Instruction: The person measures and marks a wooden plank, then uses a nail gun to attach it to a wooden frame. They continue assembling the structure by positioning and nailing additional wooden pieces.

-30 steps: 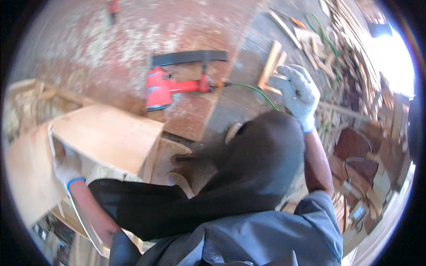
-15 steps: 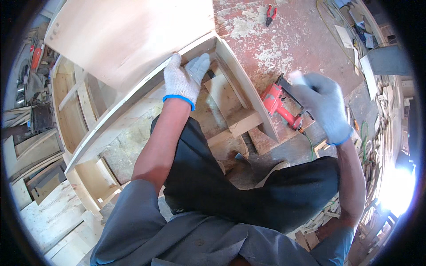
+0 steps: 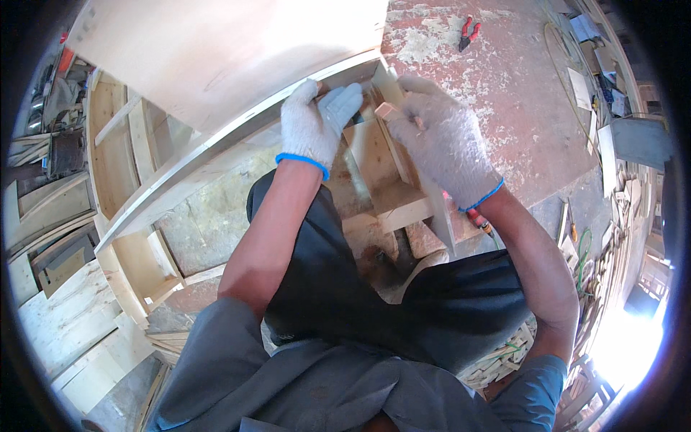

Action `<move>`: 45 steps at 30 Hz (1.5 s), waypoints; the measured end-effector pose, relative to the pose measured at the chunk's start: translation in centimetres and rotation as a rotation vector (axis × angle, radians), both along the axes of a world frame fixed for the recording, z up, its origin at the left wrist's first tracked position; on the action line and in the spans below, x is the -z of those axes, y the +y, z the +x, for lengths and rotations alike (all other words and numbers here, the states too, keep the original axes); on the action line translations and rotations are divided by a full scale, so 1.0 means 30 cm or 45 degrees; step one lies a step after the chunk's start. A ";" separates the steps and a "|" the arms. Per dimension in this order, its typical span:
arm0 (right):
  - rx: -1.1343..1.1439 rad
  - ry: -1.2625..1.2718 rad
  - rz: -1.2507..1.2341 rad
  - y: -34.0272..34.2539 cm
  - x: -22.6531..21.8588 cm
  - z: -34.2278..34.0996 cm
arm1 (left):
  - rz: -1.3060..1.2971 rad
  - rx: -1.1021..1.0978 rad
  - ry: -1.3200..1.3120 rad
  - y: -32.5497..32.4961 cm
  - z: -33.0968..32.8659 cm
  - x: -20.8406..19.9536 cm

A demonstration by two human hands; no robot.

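Observation:
My left hand [image 3: 314,124], in a white knit glove with a blue cuff, rests at the upper edge of a curved wooden frame [image 3: 188,167]. Its thumb lies near the board's rim and its fingers stretch out apart over the inside. My right hand [image 3: 448,138], gloved alike, is closed on a small wooden block [image 3: 387,111] above the frame's far right corner. Partly hidden under my right wrist is a red nail gun [image 3: 475,217]; only its end and hose fitting show. A wide, pale plywood sheet [image 3: 223,54] adjoins the frame's far side.
Red-handled pliers [image 3: 469,34] lie on the worn red surface [image 3: 515,119] at the far right. A wooden crosspiece [image 3: 404,213] spans the frame's near right end. Stacked wood scraps [image 3: 615,237] line the right side, and plywood pieces [image 3: 68,324] lie at the left.
My right hand has swung left from beside the nail gun to the frame's corner, bringing the wooden block. My left hand stays at the board's edge. The view has shifted slightly.

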State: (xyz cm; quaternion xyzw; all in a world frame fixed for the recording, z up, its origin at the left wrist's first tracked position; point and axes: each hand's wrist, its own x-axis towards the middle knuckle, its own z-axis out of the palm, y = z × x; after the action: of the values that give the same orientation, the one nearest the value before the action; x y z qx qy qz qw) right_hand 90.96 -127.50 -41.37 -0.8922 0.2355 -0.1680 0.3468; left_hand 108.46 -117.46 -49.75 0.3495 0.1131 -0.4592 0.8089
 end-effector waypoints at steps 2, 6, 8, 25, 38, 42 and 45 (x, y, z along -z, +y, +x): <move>-0.025 -0.010 -0.067 -0.007 0.016 -0.003 | -0.023 -0.009 0.013 0.016 0.003 0.003; -0.094 -0.071 -0.210 -0.041 0.056 -0.019 | 0.112 -0.064 -0.067 -0.005 -0.030 -0.022; -0.115 -0.108 -0.216 -0.054 0.080 -0.018 | 0.139 -0.078 -0.070 -0.008 -0.033 -0.022; -0.212 -0.330 -0.195 -0.088 0.160 0.017 | 0.273 -0.379 -0.234 -0.041 -0.080 0.101; -0.175 -0.336 -0.107 -0.103 0.175 0.015 | 0.301 -0.349 -0.193 -0.084 -0.105 0.109; -0.169 -0.356 -0.119 -0.099 0.180 0.022 | 0.234 -0.314 -0.202 -0.065 -0.104 0.092; -0.149 -0.346 -0.118 -0.097 0.170 0.016 | 0.223 -0.334 -0.228 -0.077 -0.125 0.065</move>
State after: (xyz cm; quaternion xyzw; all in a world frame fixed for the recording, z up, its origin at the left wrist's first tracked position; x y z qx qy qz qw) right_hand 91.44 -130.41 -46.48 -0.8885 0.1261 -0.2775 0.3430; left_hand 104.72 -119.77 -51.69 0.4404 0.1247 -0.3052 0.8351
